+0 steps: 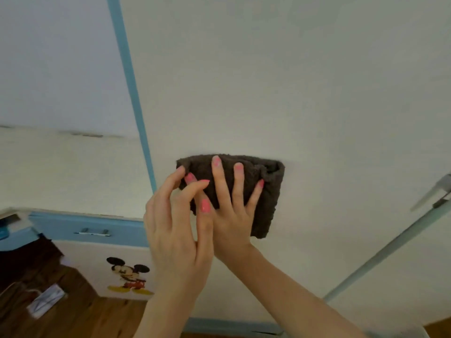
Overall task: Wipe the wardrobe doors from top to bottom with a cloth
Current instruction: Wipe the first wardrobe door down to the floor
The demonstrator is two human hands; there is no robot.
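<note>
A dark brown folded cloth lies flat against the white wardrobe door, near its left edge at mid height in view. My right hand presses on the cloth with straight, spread fingers, its arm coming in from the lower right. My left hand comes up from below and pinches the cloth's left edge with curled fingers and thumb. Part of the cloth is hidden under both hands.
A light blue trim strip runs down the door's left edge. A metal door handle sticks out at the right. Lower left stand a blue drawer, a white cabinet with a cartoon mouse sticker, and a packet on the wooden floor.
</note>
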